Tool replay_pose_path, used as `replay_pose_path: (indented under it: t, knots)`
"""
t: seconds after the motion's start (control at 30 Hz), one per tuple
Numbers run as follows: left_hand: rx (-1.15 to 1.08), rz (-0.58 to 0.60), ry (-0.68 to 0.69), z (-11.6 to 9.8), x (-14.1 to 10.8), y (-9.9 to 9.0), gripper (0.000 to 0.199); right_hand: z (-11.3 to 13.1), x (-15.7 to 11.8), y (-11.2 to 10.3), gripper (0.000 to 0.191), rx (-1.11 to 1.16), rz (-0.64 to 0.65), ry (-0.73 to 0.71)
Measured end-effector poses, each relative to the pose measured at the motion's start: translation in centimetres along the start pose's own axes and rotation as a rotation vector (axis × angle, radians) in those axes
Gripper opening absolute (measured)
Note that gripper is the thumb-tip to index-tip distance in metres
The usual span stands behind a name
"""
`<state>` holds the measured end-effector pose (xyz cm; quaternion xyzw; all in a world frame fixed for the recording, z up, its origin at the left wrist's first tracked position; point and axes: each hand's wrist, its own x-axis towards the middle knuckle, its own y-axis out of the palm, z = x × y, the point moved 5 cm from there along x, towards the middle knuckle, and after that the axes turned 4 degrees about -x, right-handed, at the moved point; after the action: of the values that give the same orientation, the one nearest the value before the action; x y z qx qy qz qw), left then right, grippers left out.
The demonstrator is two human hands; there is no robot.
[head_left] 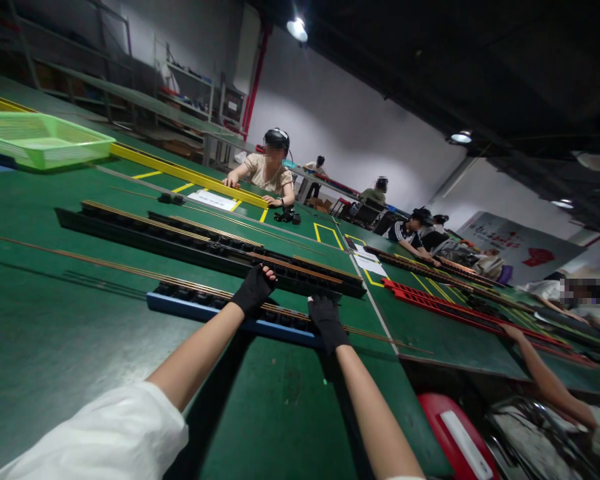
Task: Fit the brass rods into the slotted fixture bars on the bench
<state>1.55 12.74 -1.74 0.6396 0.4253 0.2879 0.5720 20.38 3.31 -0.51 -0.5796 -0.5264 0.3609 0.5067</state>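
Observation:
My left hand (pixel 255 288), in a black fingerless glove, is closed with its fingertips bent. It lies at the near side of a long black channel (pixel 155 237), over thin brass-coloured rods; what it grips is hidden. Close to the right end of a shorter blue channel (pixel 190 305) is my right hand (pixel 326 321), gloved alike. Its thumb tip shows, but its other fingers are hard to make out. Long brass-coloured rods (pixel 130 270) run along the blue channel and stick out past both its ends. More rods (pixel 145 220) lie along the black channel, which holds dark blocks.
The green table (pixel 280 407) carries a light green basket (pixel 55 147), a yellow channel (pixel 180 175) and red channels (pixel 450 310). Across the table a person (pixel 265 175) holds the yellow channel. Another person's arm (pixel 545 363) reaches in from the right, above a red stool (pixel 455 433).

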Motion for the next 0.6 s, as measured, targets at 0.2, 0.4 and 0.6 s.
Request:
replay_pose_path:
  t: [0.2,0.4,0.6]
  knots:
    - [-0.004,0.020,-0.018,0.1,0.1,0.1,0.035,0.9,1.2,-3.3,0.039,0.018,-0.024,-0.075]
    - [-0.003,0.008,-0.013,0.0,0.2,0.0,0.032,4.6,2.1,-5.5,0.048,0.063,-0.089,-0.051]
    - [-0.026,-0.009,0.031,-0.2,0.3,-0.3,0.032,6.7,0.3,-2.9,0.040,0.095,0.000,-0.118]
